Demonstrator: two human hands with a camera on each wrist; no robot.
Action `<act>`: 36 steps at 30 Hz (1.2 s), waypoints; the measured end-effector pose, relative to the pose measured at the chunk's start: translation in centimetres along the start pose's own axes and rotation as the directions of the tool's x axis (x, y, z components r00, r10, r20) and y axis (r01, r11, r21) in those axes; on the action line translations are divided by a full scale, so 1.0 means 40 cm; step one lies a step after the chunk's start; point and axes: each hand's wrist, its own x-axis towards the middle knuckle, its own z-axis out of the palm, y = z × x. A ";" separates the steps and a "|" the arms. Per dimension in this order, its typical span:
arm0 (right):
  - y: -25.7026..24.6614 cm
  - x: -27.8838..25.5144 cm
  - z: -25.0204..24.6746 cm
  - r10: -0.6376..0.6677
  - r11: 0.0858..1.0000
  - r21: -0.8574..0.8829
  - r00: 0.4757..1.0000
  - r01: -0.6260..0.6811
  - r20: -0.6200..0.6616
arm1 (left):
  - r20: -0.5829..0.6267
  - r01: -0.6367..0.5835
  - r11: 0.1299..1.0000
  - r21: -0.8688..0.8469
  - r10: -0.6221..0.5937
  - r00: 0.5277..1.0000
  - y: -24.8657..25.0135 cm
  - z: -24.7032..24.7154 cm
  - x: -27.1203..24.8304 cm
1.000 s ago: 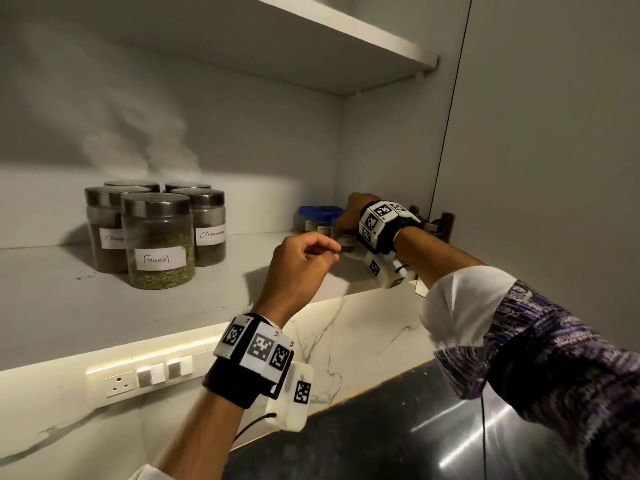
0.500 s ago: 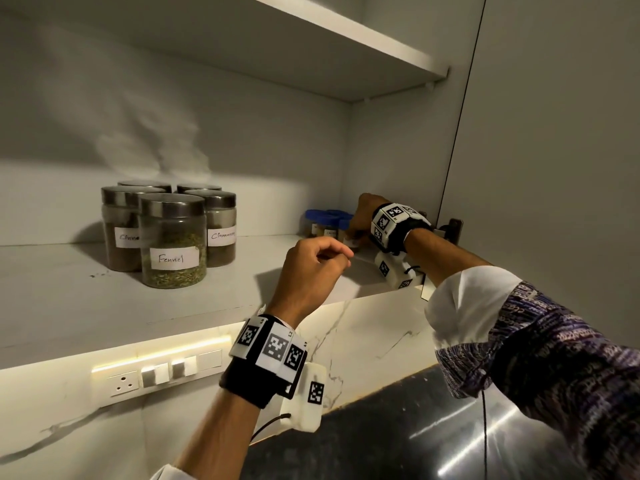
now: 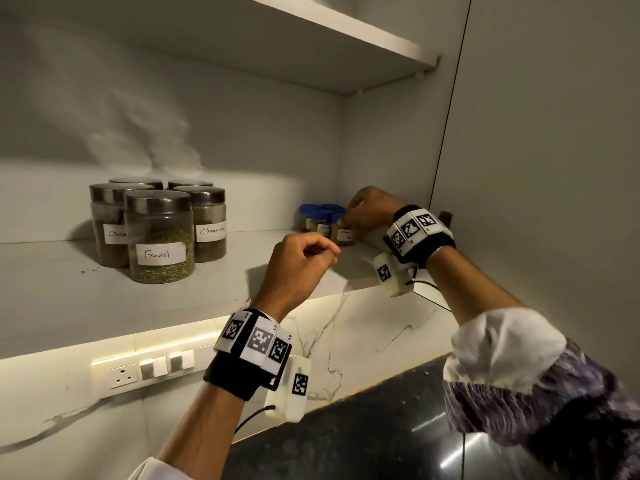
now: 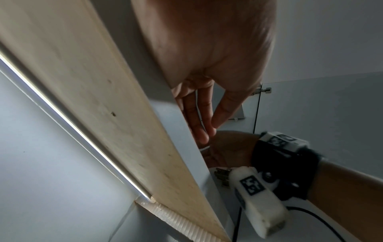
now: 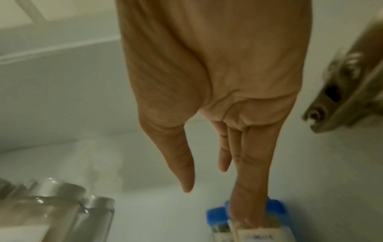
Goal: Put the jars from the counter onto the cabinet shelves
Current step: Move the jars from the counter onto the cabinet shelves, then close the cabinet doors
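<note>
Several small blue-lidded jars (image 3: 320, 220) stand at the back right of the lower cabinet shelf (image 3: 242, 289). My right hand (image 3: 349, 216) reaches in to them. In the right wrist view its straight fingers (image 5: 248, 180) press on the nearest labelled jar (image 5: 275, 206), with the thumb held apart. Several large steel-lidded jars stand grouped at the shelf's left, the "Fennel" jar (image 3: 159, 237) in front. My left hand (image 3: 322, 251) hovers at the shelf's front edge, loosely curled and holding nothing; in the left wrist view that hand (image 4: 209, 129) lies beside the shelf edge.
An upper shelf (image 3: 346, 36) hangs overhead. The open cabinet door (image 3: 554, 168) and its hinge (image 3: 445, 218) are just right of my right wrist. Below lie a black counter (image 3: 363, 427) and a socket panel (image 3: 138, 370) on the marble wall.
My right hand has gone deeper into the shelf, moving the small jar back against the other blue-lidded ones. The left hand has stayed near the shelf edge.
</note>
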 end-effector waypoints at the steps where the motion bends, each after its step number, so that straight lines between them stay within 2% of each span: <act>1: 0.004 -0.037 -0.010 -0.044 0.995 0.093 0.999 0.046 -0.019 | -0.006 0.003 1.000 -0.007 -0.004 1.000 0.003 0.003 -0.001; 4: 0.024 -0.176 -0.024 -0.169 0.905 0.368 0.975 0.212 -0.146 | -0.062 -0.008 0.997 -0.077 0.003 0.998 0.018 0.007 -0.010; 7: 0.076 -0.327 -0.012 -0.229 0.806 0.496 0.942 0.324 -0.244 | -0.180 -0.069 0.986 -0.152 0.041 0.983 0.039 0.027 -0.043; 9: 0.124 -0.418 0.004 -0.226 0.771 0.540 0.938 0.338 -0.265 | -0.204 -0.088 0.984 -0.158 0.055 0.977 0.046 0.058 -0.078; 13: 0.231 -0.549 0.047 -0.192 0.751 0.561 0.928 0.349 -0.320 | -0.149 -0.094 0.985 -0.147 0.072 0.986 0.069 0.143 -0.180; 16: 0.308 -0.643 0.060 -0.127 0.771 0.545 0.918 0.330 -0.376 | -0.095 -0.068 0.988 -0.142 0.054 0.994 0.110 0.220 -0.254; 20: 0.405 -0.779 0.029 -0.014 0.785 0.538 0.876 0.308 -0.481 | 0.056 -0.060 0.985 -0.162 0.069 0.996 0.198 0.306 -0.315; 23: 0.466 -0.915 -0.027 0.061 0.804 0.514 0.818 0.300 -0.572 | 0.155 -0.109 0.984 -0.137 0.131 0.979 0.281 0.368 -0.383; 28: 0.498 -1.170 -0.150 0.085 0.869 0.381 0.661 0.317 -0.745 | 0.275 -0.115 0.978 -0.172 0.160 0.948 0.406 0.459 -0.535; 30: 0.518 -1.236 -0.202 0.099 0.892 0.319 0.548 0.321 -0.830 | 0.296 -0.093 0.982 -0.164 0.139 0.945 0.448 0.490 -0.586; 33: 0.562 -1.258 -0.265 0.208 0.901 0.303 0.303 0.312 -0.930 | 0.350 -0.095 0.988 -0.124 0.133 0.927 0.499 0.519 -0.640; 34: 0.573 -1.258 -0.278 0.243 0.901 0.319 0.269 0.292 -0.932 | 0.359 -0.099 0.989 -0.110 0.132 0.924 0.518 0.522 -0.655; 35: 0.580 -1.245 -0.282 0.269 0.894 0.353 0.302 0.275 -0.915 | 0.358 -0.095 0.990 -0.101 0.126 0.925 0.527 0.524 -0.659; 36: 0.586 -1.231 -0.283 0.279 0.878 0.398 0.392 0.265 -0.877 | 0.346 -0.093 0.991 -0.095 0.121 0.930 0.539 0.522 -0.667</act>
